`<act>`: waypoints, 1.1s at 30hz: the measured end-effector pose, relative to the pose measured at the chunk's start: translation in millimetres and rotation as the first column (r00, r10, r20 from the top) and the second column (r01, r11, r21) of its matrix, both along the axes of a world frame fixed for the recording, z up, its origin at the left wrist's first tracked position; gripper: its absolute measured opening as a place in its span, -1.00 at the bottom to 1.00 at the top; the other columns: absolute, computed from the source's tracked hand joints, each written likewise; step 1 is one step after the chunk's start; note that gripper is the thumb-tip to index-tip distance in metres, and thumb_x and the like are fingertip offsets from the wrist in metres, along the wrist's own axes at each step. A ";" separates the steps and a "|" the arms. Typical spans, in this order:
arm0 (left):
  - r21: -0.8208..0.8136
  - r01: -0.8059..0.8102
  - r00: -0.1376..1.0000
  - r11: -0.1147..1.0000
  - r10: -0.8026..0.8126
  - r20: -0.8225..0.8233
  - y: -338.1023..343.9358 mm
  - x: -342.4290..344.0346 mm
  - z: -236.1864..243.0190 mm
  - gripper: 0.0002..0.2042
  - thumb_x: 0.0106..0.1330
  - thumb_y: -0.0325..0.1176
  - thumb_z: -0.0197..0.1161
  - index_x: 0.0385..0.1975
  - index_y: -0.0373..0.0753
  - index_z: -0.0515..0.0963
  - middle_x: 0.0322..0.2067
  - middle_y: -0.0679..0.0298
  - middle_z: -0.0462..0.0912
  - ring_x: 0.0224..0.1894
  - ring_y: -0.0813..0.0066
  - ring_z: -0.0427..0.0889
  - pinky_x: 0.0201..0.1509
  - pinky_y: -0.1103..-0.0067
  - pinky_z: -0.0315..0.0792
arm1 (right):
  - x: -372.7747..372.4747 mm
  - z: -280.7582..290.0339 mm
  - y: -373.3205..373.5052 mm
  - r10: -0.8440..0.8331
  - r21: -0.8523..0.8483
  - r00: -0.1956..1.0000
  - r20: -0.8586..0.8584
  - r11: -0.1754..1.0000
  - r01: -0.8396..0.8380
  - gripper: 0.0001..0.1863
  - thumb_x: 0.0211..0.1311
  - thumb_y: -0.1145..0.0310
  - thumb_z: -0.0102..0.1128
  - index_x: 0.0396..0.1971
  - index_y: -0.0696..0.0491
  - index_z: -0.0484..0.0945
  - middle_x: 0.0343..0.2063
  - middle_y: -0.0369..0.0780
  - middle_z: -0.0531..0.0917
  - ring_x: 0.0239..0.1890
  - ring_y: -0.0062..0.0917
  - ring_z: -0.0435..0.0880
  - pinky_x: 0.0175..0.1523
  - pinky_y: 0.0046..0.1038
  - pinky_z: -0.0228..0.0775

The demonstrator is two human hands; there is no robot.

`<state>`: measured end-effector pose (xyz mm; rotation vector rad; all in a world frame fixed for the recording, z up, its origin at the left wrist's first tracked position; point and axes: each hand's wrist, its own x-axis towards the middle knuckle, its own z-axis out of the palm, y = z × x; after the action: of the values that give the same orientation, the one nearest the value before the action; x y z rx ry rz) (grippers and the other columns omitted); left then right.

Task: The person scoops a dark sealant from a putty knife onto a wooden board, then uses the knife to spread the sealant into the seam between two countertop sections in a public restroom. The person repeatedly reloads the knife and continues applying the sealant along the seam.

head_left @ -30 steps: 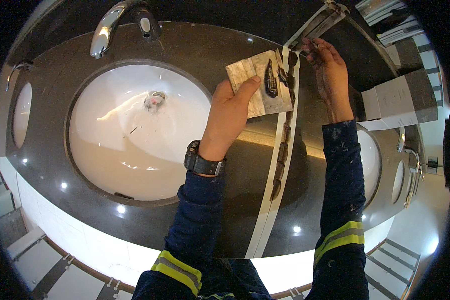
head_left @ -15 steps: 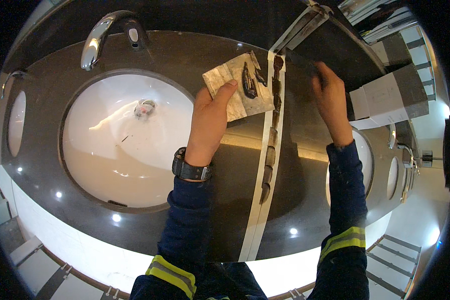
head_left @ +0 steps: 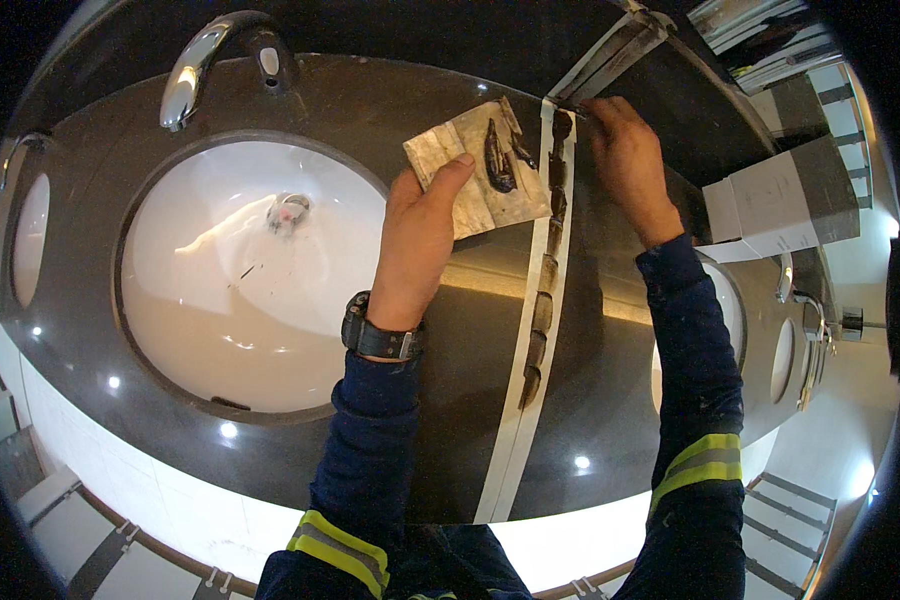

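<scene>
Two hands: both over the dark counter (head_left: 450, 440).
Left hand (head_left: 415, 250): pinching a stained card (head_left: 482, 203), thumb uppermost.
Right hand (head_left: 628, 165): fingers drawn together (whether gripping a tool, cannot tell).
Dark bead (head_left: 543, 312): along the pale tape (head_left: 507, 455), long axis running from wall toward person.
Nearer hand: right, just beside the bead's far end; bead lies to its left.

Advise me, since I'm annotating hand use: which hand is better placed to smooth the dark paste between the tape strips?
The right hand, probably: its fingers are beside the far end of the dark paste, while the left hand holds a paste-smeared card.
</scene>
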<state>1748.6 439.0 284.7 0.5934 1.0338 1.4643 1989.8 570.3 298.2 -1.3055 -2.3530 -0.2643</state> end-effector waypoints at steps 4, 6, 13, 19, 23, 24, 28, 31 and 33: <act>0.036 0.012 1.000 0.999 -0.012 0.001 0.0 -0.8 -1.0 -0.67 0.46 -0.20 0.23 0.01 -0.34 0.60 -0.13 0.23 0.73 -0.13 0.53 0.69 0.00 0.56 0.50 | -6.1 10.6 -1.1 0.008 -0.010 1.000 0.000 1.000 -0.008 -0.78 0.28 0.53 0.16 -0.09 0.15 0.62 -0.22 -0.07 0.66 -0.19 -0.13 0.69 -0.09 -0.22 0.54; 0.042 0.009 1.000 0.999 -0.010 0.024 0.8 0.7 -2.0 -0.67 0.46 -0.20 0.23 0.00 -0.34 0.61 -0.15 0.23 0.73 -0.13 0.53 0.68 -0.01 0.57 0.49 | -6.2 8.0 0.7 0.032 -0.001 0.999 0.008 0.999 -0.032 -0.79 0.28 0.53 0.15 -0.10 0.15 0.61 -0.24 -0.06 0.65 -0.19 -0.12 0.68 -0.10 -0.21 0.54; -0.025 0.057 0.996 0.998 -0.059 -0.068 -0.1 -2.6 1.2 -0.58 0.44 -0.21 0.24 0.13 -0.40 0.49 0.00 0.15 0.67 0.02 0.41 0.67 0.13 0.56 0.48 | -6.0 6.1 5.7 0.098 -0.002 0.989 0.114 0.995 -0.098 -0.78 0.26 0.54 0.17 -0.10 0.16 0.62 -0.25 -0.06 0.65 -0.19 -0.10 0.67 -0.08 -0.22 0.55; -0.001 0.055 0.998 0.998 -0.055 -0.042 0.2 -2.4 -2.8 -0.60 0.44 -0.21 0.24 0.11 -0.40 0.51 -0.01 0.15 0.67 0.01 0.41 0.68 0.13 0.55 0.48 | -4.9 11.1 9.7 0.095 -0.018 0.988 0.123 0.995 -0.093 -0.76 0.24 0.56 0.17 -0.09 0.16 0.62 -0.23 -0.06 0.65 -0.16 -0.10 0.67 -0.06 -0.22 0.56; -0.012 0.074 0.994 0.997 -0.075 -0.077 -1.1 -2.9 2.2 -0.60 0.44 -0.21 0.23 0.10 -0.40 0.51 0.01 0.15 0.66 0.02 0.40 0.67 0.14 0.54 0.48 | -2.2 7.1 16.2 0.115 0.053 0.972 0.206 0.990 -0.129 -0.77 0.26 0.55 0.15 -0.10 0.15 0.62 -0.22 -0.06 0.65 -0.16 -0.10 0.67 -0.05 -0.21 0.56; -0.018 0.079 0.992 0.997 -0.080 -0.096 -1.8 -3.3 2.5 -0.60 0.44 -0.21 0.23 0.11 -0.40 0.51 0.01 0.15 0.66 0.02 0.40 0.66 0.14 0.54 0.47 | -3.0 5.5 17.7 0.110 0.048 0.973 0.202 0.991 -0.122 -0.78 0.26 0.54 0.15 -0.11 0.15 0.62 -0.22 -0.06 0.65 -0.16 -0.10 0.67 -0.05 -0.20 0.56; 0.024 0.084 0.992 0.996 -0.081 -0.092 -2.0 -1.6 0.9 -0.59 0.45 -0.18 0.22 0.10 -0.40 0.51 0.01 0.14 0.66 0.03 0.38 0.65 0.16 0.52 0.45 | -9.2 2.5 18.3 0.099 0.022 0.978 0.182 0.994 -0.105 -0.80 0.25 0.53 0.15 -0.14 0.16 0.60 -0.24 -0.05 0.64 -0.17 -0.09 0.66 -0.05 -0.19 0.55; 0.024 0.091 0.992 0.996 -0.088 -0.090 -0.5 -2.0 0.0 -0.59 0.45 -0.17 0.21 0.10 -0.39 0.52 0.00 0.14 0.66 0.03 0.37 0.65 0.16 0.52 0.45 | -9.7 2.9 16.9 0.108 0.023 0.974 0.199 0.993 -0.115 -0.79 0.25 0.53 0.13 -0.13 0.15 0.61 -0.22 -0.05 0.65 -0.16 -0.08 0.66 -0.05 -0.19 0.56; 0.037 0.089 0.992 0.995 -0.085 -0.093 -0.3 -1.8 -0.6 -0.59 0.45 -0.16 0.20 0.09 -0.39 0.52 -0.01 0.14 0.67 0.03 0.36 0.65 0.16 0.52 0.45 | -8.8 6.0 18.6 0.111 0.029 0.968 0.223 0.992 -0.120 -0.77 0.26 0.54 0.12 -0.11 0.14 0.62 -0.20 -0.05 0.65 -0.15 -0.08 0.67 -0.04 -0.20 0.56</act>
<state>1746.8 438.7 284.2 0.7324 1.0375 1.3954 1981.0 588.9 304.2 -1.1665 -2.5828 -0.4411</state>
